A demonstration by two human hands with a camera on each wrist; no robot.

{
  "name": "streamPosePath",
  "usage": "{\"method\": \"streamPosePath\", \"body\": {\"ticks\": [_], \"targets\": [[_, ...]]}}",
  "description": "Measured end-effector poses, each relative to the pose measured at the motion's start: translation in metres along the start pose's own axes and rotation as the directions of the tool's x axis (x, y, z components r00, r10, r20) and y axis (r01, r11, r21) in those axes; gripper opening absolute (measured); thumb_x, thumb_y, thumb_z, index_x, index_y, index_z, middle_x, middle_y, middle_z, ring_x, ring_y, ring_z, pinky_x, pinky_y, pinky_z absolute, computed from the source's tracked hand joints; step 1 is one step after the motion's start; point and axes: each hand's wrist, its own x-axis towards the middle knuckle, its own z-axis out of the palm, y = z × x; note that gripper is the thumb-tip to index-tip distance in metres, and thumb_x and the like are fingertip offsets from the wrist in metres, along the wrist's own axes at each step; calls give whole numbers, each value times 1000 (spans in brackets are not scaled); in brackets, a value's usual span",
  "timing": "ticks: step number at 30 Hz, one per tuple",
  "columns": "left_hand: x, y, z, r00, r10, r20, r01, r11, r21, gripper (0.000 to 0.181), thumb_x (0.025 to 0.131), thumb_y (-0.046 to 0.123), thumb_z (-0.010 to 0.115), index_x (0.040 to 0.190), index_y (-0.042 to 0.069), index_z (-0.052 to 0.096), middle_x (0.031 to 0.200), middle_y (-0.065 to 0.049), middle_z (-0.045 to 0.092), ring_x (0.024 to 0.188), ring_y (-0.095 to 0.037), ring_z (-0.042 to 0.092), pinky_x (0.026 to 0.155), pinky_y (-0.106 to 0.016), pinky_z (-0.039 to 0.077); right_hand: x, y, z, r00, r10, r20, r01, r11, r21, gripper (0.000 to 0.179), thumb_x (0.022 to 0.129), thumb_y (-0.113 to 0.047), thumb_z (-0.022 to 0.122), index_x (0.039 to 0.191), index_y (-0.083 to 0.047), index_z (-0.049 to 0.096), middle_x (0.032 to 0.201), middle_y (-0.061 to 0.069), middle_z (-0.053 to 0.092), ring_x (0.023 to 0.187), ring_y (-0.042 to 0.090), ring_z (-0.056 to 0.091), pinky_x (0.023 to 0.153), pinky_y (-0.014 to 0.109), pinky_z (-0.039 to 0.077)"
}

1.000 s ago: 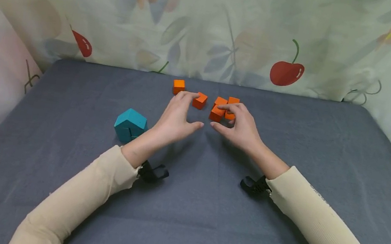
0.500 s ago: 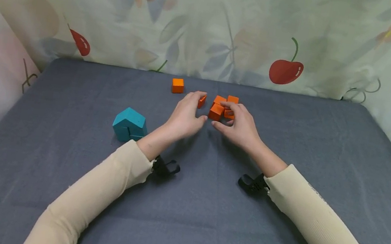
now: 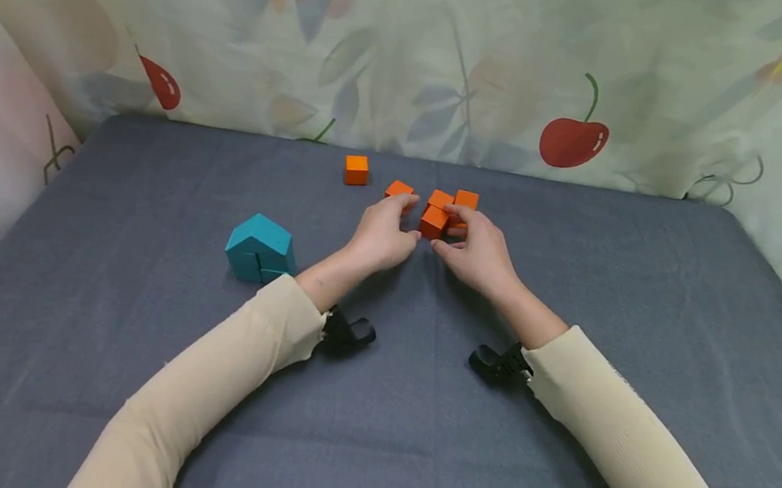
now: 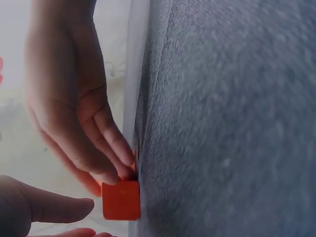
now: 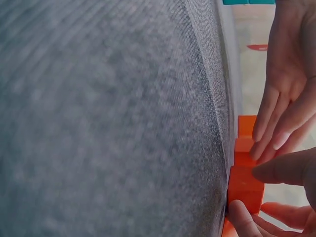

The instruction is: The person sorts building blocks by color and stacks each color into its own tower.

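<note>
My left hand (image 3: 386,235) reaches in from the left, fingers loosely curved and thumb apart from them. It overlaps a lone orange cube (image 3: 399,190) behind its fingers in the head view. In the left wrist view its fingertips come right up to an orange cube (image 4: 121,201). My right hand (image 3: 477,250) is at the right side of a cluster of several orange cubes. Its thumb and fingertips are right at the front orange cube (image 3: 434,222); in the right wrist view its thumb (image 5: 281,169) overlaps that cube. Its fingers partly hide the cube (image 3: 467,199) behind.
Another orange cube (image 3: 356,170) stands alone at the back left. A teal block shape with a pointed top (image 3: 259,250) sits left of my left forearm. Dark grey cloth (image 3: 403,415) covers the table, and a patterned curtain (image 3: 406,44) hangs behind its far edge.
My left hand has moved right, past the lone cube towards the cluster. My right thumb and fingers have drawn slightly closer together. The cubes stay about where they were.
</note>
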Motion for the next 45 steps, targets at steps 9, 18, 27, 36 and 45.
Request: {"method": "streamPosePath", "body": {"ticks": [9, 18, 27, 36, 45], "targets": [[1, 1, 9, 999, -37, -4, 36, 994, -105, 51, 95, 4, 56, 144, 6, 43, 141, -10, 51, 122, -23, 55, 97, -33, 50, 0, -1, 2, 1000, 26, -11, -26, 999, 36, 56, 91, -12, 63, 143, -4, 42, 141, 18, 46, 118, 30, 57, 93, 41, 52], [2, 1, 11, 999, -46, -25, 45, 998, -47, 44, 92, 4, 61, 135, 8, 54, 127, -10, 60, 109, -22, 59, 88, -32, 53, -1, -1, 2, 999, 41, -22, -40, 998, 45, 44, 91, -7, 64, 133, -5, 54, 128, 18, 59, 108, 30, 63, 90, 41, 53], [3, 1, 12, 998, -50, -34, 49, 999, -17, 39, 89, 1, 63, 128, 6, 60, 118, -12, 64, 107, -23, 60, 90, -32, 53, -1, 0, 2, 999, 40, -19, -39, 999, 36, 42, 90, -7, 65, 131, -5, 57, 124, 18, 61, 104, 30, 65, 87, 41, 54], [0, 3, 11, 1000, -15, -17, 15, 1000, 6, 35, 89, 1, 63, 123, 6, 62, 115, -11, 64, 104, -23, 60, 90, -33, 52, -6, 3, -1, 999, 42, -18, -41, 999, 34, 41, 90, -7, 66, 130, -6, 58, 121, 18, 62, 102, 30, 65, 88, 42, 54], [-6, 10, 15, 999, 5, 32, -5, 1000, 18, 33, 88, 2, 66, 120, 6, 64, 111, -11, 67, 98, -22, 63, 84, -31, 54, -19, 9, -15, 1000, 13, 28, -14, 999, 39, 39, 89, -7, 67, 127, -4, 59, 118, 18, 64, 103, 29, 65, 87, 40, 55]]}}
